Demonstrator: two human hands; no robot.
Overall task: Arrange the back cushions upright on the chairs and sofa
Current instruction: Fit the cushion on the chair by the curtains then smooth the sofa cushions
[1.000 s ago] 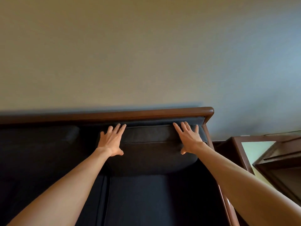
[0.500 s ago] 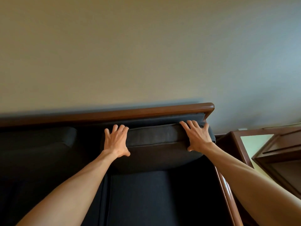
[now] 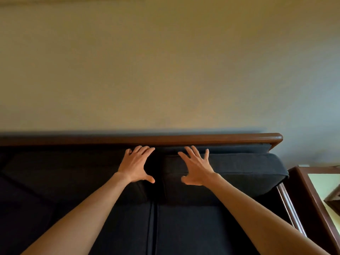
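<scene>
My left hand (image 3: 135, 165) and right hand (image 3: 196, 167) rest flat, fingers spread wide and gripping nothing, on two adjacent back cushions: left cushion (image 3: 73, 173), right cushion (image 3: 244, 172), both upright under the sofa rail (image 3: 202, 138). Risk: uneven pressure could tip one cushion forward.

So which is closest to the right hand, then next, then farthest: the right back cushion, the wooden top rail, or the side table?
From the right hand:
1. Right back cushion, under the palm.
2. Wooden top rail, just beyond the fingertips.
3. Side table, far right.
</scene>
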